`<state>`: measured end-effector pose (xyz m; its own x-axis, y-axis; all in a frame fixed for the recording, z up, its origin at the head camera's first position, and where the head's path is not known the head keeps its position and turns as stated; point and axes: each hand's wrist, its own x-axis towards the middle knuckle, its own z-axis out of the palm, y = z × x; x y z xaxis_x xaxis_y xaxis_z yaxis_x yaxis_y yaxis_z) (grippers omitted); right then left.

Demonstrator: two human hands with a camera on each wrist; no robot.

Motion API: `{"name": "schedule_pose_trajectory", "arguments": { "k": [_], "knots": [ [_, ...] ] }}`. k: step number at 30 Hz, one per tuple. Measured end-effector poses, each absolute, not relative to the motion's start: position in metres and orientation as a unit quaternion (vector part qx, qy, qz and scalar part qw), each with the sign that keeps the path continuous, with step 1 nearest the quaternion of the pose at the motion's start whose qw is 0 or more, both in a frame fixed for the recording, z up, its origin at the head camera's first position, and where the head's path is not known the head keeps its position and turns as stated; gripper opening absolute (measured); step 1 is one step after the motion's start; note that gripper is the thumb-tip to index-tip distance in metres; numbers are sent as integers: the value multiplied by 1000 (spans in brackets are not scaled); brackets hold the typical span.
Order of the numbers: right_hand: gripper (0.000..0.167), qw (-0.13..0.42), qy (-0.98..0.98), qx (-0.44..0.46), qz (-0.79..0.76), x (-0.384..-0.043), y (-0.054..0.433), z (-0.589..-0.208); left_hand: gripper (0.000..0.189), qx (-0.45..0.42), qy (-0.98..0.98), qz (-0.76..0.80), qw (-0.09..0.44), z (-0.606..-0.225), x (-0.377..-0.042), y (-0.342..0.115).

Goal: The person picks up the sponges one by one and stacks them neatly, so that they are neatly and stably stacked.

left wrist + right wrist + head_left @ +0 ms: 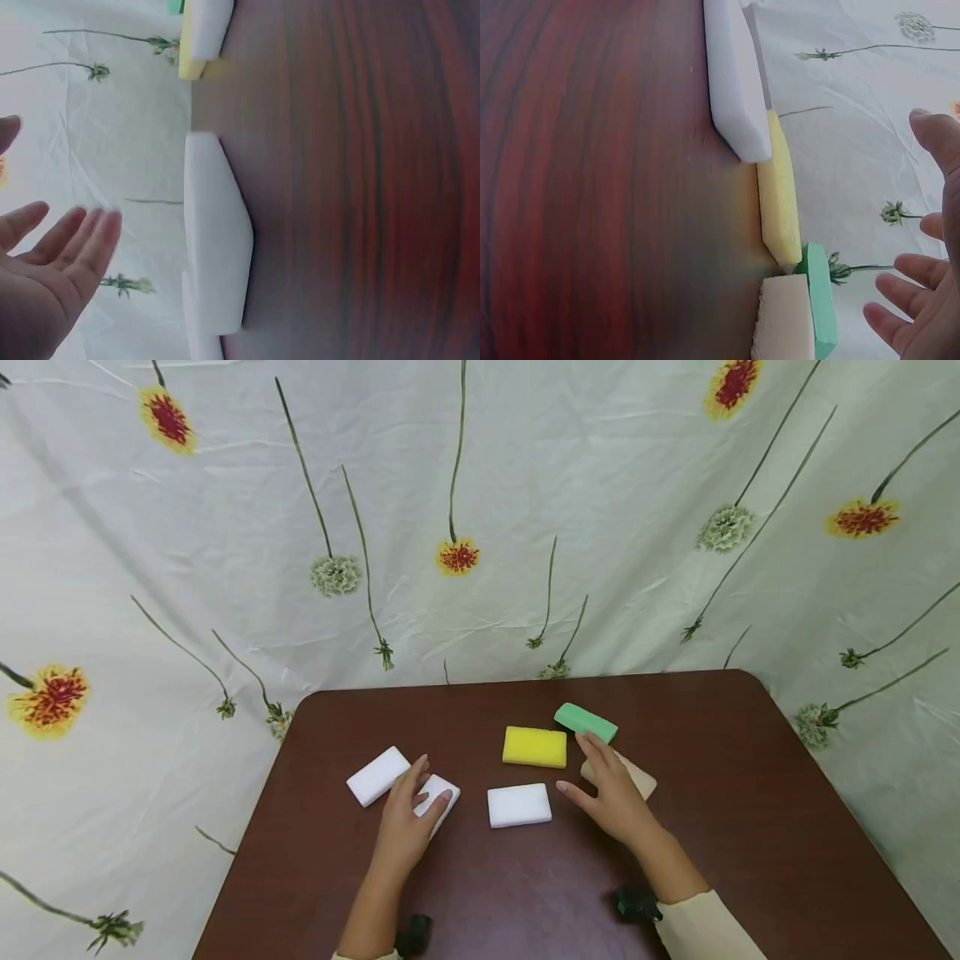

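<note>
My left hand hovers over a white sponge block, partly covering it in the head view. Its fingers are spread loosely with nothing held, as the left wrist view also shows beside the white block. A second white block lies just left of it. My right hand, fingers apart and holding nothing, is over a beige sponge and hides part of it. Behind it sits a green sponge, with a yellow sponge to its left. Another white block lies between the hands.
All the blocks lie flat on a dark brown table with rounded far corners. A white cloth printed with flowers hangs behind and around it. Dark wrist devices are strapped at both wrists.
</note>
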<state>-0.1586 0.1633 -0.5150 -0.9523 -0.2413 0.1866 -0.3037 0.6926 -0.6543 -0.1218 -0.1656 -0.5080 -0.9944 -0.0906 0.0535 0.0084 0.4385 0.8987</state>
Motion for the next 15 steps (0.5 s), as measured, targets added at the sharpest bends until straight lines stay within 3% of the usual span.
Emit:
{"name": "schedule_pose_trajectory", "arguments": {
  "k": [11,15],
  "knots": [
    [81,-28,-903,140,405,-150,151,-526,66,18,-841,-536,-73,-521,-116,-147],
    [78,-40,-898,142,414,-147,148,-532,66,10,-847,-524,-92,-526,-115,-139]
  ]
}}
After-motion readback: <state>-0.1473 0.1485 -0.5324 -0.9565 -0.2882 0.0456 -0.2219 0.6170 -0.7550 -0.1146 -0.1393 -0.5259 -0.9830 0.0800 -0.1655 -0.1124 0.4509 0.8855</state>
